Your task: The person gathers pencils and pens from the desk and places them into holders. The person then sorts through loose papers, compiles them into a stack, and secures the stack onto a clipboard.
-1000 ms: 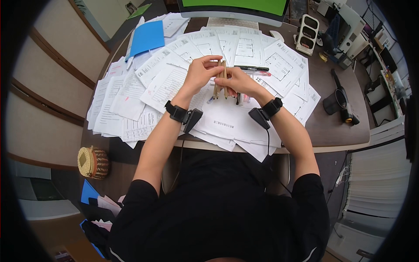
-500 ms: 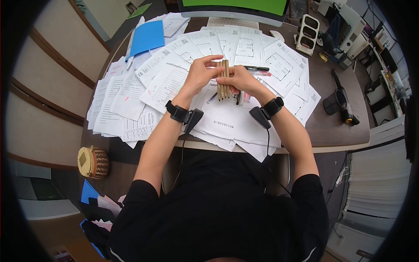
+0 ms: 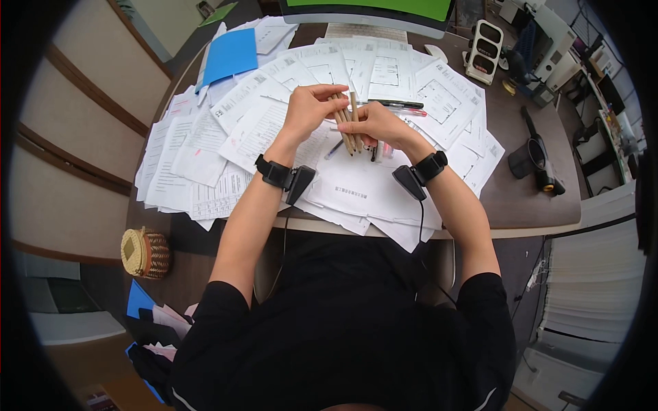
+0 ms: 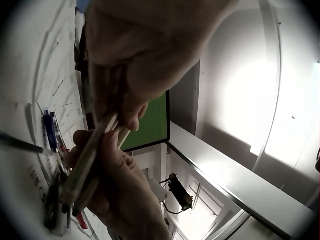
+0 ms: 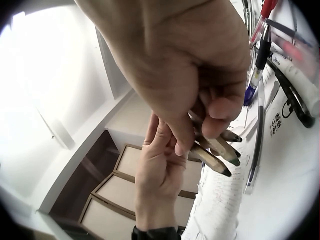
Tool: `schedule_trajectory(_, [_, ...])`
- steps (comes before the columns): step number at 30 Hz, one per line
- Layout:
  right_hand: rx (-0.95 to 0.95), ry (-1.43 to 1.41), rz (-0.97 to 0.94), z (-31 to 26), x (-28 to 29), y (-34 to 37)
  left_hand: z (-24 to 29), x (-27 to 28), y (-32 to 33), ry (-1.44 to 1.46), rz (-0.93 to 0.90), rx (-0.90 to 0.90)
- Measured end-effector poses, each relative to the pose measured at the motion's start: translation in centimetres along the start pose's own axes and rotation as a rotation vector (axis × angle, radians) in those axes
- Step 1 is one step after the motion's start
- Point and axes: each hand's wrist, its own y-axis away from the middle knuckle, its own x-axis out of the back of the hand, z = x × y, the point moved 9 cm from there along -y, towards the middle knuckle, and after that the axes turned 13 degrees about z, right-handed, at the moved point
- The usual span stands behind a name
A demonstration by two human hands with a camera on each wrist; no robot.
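Note:
Several bare-wood pencils (image 3: pixel 349 134) with dark tips are between my two hands, tips toward me. In the head view my left hand (image 3: pixel 310 113) pinches their upper ends, which lean to the left. My right hand (image 3: pixel 382 125) grips them lower down from the right side, its thumb lying across the wood. One pencil stands apart from the others at the top, nearer the right hand. From the right wrist, the pencil tips (image 5: pixel 220 165) poke out past the fingers, one of them dark green. Curled fingers hide part of the pencils' length.
Printed sheets (image 3: pixel 439 99) fan across the desk, with a blue folder (image 3: pixel 231 58) at the back left. Several pens (image 3: pixel 397 105) lie just beyond the right hand. A monitor (image 3: pixel 370 19) stands behind. To the right are a dark cup (image 3: pixel 526 161) and a white three-slot holder (image 3: pixel 483 53).
The pencils went from a narrow bunch to a side-by-side row, then their tops parted. My left hand has shifted slightly left, tilting some pencils; the right hand stays nearly in place.

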Motion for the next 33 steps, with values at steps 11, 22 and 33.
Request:
schedule_trajectory(11, [0.047,0.148,-0.113,0.2,-0.7,0.4,-0.1,-1.1,-0.2,-0.166,-0.052,-0.125])
schedule_trajectory(22, [0.137,0.219,-0.063,-1.6,0.4,-0.4,2.1,-1.9,0.0,-0.362,0.011,-0.263])
schedule_trajectory(33, [0.264,0.102,0.155,-2.3,3.3,0.4,3.3,0.6,-1.8,0.071,0.216,-0.141])
